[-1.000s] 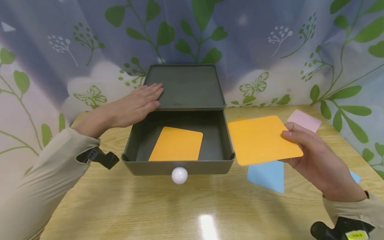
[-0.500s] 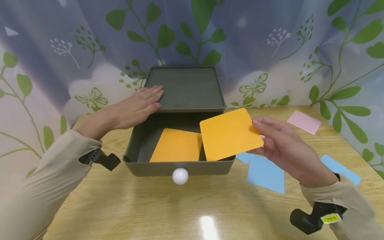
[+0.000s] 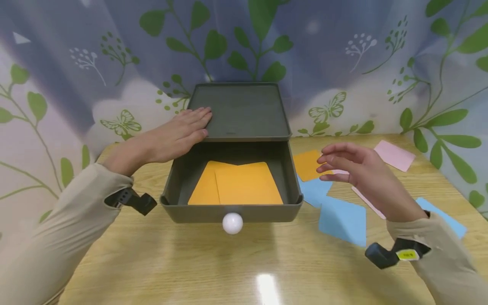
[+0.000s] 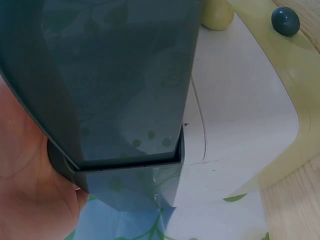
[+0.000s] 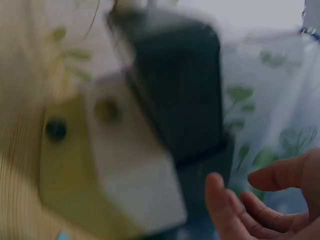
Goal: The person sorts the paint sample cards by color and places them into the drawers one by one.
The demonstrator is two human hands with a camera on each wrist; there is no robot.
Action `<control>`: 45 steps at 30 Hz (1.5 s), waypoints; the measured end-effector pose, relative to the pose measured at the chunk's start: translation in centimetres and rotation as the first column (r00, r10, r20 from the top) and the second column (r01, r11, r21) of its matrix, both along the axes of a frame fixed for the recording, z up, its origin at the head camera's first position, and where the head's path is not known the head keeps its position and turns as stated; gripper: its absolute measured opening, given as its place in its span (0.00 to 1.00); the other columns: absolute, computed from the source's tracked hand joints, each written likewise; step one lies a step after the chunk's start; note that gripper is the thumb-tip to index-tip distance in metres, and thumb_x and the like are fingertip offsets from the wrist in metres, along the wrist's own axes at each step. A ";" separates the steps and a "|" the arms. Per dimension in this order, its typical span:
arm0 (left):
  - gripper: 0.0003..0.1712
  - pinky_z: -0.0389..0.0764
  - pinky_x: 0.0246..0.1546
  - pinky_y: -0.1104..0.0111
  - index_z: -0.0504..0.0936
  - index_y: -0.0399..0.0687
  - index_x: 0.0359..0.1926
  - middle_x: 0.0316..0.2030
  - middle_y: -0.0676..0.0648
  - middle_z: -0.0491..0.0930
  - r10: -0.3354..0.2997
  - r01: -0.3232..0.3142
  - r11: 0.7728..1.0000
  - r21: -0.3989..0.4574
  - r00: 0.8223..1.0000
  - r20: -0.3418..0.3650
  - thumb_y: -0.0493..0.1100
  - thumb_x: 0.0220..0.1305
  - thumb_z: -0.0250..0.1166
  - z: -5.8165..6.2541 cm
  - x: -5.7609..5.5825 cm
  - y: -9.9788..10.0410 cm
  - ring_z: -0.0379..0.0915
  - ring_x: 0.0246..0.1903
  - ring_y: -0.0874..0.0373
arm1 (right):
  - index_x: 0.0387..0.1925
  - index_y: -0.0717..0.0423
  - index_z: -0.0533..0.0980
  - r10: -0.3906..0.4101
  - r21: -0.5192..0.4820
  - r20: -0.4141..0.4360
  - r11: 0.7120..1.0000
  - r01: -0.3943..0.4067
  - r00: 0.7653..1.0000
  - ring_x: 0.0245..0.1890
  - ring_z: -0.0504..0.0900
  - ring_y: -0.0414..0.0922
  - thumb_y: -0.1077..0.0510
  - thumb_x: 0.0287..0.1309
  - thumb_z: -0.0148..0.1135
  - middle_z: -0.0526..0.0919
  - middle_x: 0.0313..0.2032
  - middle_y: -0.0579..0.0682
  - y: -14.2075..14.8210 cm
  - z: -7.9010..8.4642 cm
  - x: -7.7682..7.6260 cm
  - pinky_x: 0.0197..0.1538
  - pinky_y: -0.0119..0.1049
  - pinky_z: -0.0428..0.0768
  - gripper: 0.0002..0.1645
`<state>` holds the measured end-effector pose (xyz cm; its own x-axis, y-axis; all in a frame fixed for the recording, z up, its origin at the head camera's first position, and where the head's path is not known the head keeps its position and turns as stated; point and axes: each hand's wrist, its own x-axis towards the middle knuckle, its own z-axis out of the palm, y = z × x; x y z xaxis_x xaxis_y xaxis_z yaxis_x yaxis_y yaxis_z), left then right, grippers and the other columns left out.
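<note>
A grey drawer [image 3: 198, 213] with a white knob [image 3: 232, 223] stands pulled out from a small drawer cabinet [image 3: 240, 112]. Inside it lie two orange cards, the right card [image 3: 249, 184] overlapping the left card [image 3: 202, 190]. My left hand [image 3: 167, 137] rests flat on the left side of the cabinet's top. To the right of the drawer, my right hand [image 3: 370, 182] hovers above the table with loosely bent fingers and nothing in them. In the left wrist view, a white drawer [image 4: 240, 100] sits below the grey one, its yellow knob [image 4: 217, 14] showing.
Right of the cabinet, an orange card [image 3: 305, 163], several blue cards such as a blue card [image 3: 343, 218], and a pink card [image 3: 394, 154] lie on the wooden table [image 3: 198, 262]. A leaf-patterned curtain [image 3: 244, 38] hangs behind. The right wrist view is blurred.
My right hand has carried an orange card leftward into the drawer, let it go on top of the other, and drawn back right. My left hand has stayed on the cabinet.
</note>
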<state>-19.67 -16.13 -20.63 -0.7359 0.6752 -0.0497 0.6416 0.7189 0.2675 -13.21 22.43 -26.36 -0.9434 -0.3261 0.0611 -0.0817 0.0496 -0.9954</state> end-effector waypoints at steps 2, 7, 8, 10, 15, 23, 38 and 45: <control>0.33 0.34 0.72 0.52 0.44 0.30 0.73 0.74 0.34 0.38 0.001 -0.001 1.000 -0.001 1.000 -0.003 0.47 0.78 0.35 0.1 0.0 -0.1 0.31 0.74 0.43 | 0.55 0.69 0.67 -0.078 0.149 0.033 0.986 0.072 0.996 0.44 0.82 0.47 0.60 0.66 0.59 0.75 0.48 0.57 0.4 -1.2 -1.6 0.48 0.39 0.82 0.22; 0.33 0.35 0.72 0.52 0.44 0.31 0.74 0.74 0.34 0.38 -0.002 0.002 1.000 0.001 1.000 -0.005 0.47 0.78 0.34 0.1 0.1 -0.1 0.31 0.74 0.43 | 0.61 0.73 0.64 -0.165 0.637 -0.031 0.757 0.147 0.986 0.52 0.77 0.57 0.51 0.64 0.60 0.72 0.53 0.67 0.5 -4.5 -5.4 0.52 0.47 0.79 0.35; 0.33 0.35 0.72 0.52 0.44 0.30 0.74 0.74 0.34 0.38 -0.003 0.003 1.000 0.003 1.000 -0.004 0.47 0.78 0.34 0.2 0.1 -0.1 0.31 0.74 0.43 | 0.60 0.74 0.65 -0.166 0.709 -0.067 0.686 0.164 0.984 0.47 0.77 0.58 0.50 0.63 0.61 0.75 0.49 0.67 0.4 -5.1 -6.0 0.50 0.48 0.79 0.36; 0.33 0.35 0.72 0.52 0.44 0.30 0.73 0.74 0.34 0.38 -0.007 0.007 1.000 0.007 1.000 -0.005 0.47 0.78 0.34 0.1 0.1 -0.1 0.31 0.74 0.42 | 0.49 0.77 0.70 -0.164 0.799 -0.119 0.570 0.193 0.979 0.33 0.77 0.55 0.49 0.62 0.62 0.77 0.34 0.64 0.5 -6.3 -7.0 0.40 0.45 0.77 0.32; 0.33 0.35 0.72 0.52 0.44 0.30 0.73 0.74 0.33 0.39 -0.011 0.011 1.000 0.010 1.000 -0.007 0.47 0.78 0.35 -0.1 0.0 0.0 0.31 0.74 0.42 | 0.18 0.62 0.63 -0.206 0.851 -0.126 0.480 0.212 0.970 0.17 0.60 0.43 0.49 0.61 0.62 0.58 0.16 0.47 0.4 -8.4 -8.4 0.23 0.34 0.63 0.26; 0.33 0.34 0.72 0.52 0.44 0.30 0.73 0.74 0.34 0.38 -0.001 0.001 1.000 0.021 1.000 -0.003 0.47 0.78 0.35 -0.4 0.1 0.1 0.31 0.74 0.42 | 0.28 0.66 0.71 -0.287 0.902 -0.088 0.384 0.199 0.954 0.36 0.72 0.64 0.41 0.55 0.65 0.72 0.34 0.66 -0.3 -9.2 -10.1 0.27 0.46 0.72 0.29; 0.32 0.35 0.72 0.52 0.45 0.29 0.73 0.74 0.33 0.40 -0.007 0.007 1.000 0.026 1.000 -0.014 0.46 0.78 0.35 -0.2 0.1 -0.1 0.32 0.74 0.42 | 0.25 0.72 0.74 -0.220 0.834 -0.066 0.523 0.175 0.973 0.24 0.70 0.48 0.57 0.58 0.63 0.72 0.22 0.57 2.7 -8.9 -10.3 0.30 0.36 0.73 0.19; 0.32 0.35 0.72 0.52 0.46 0.29 0.73 0.74 0.33 0.40 -0.008 0.009 1.000 0.028 1.000 -0.021 0.46 0.78 0.36 -0.2 0.0 0.0 0.32 0.74 0.42 | 0.56 0.80 0.69 -0.228 0.594 0.119 0.796 0.114 0.966 0.37 0.80 0.44 0.63 0.65 0.53 0.81 0.43 0.61 5.2 -7.3 -9.6 0.45 0.38 0.83 0.24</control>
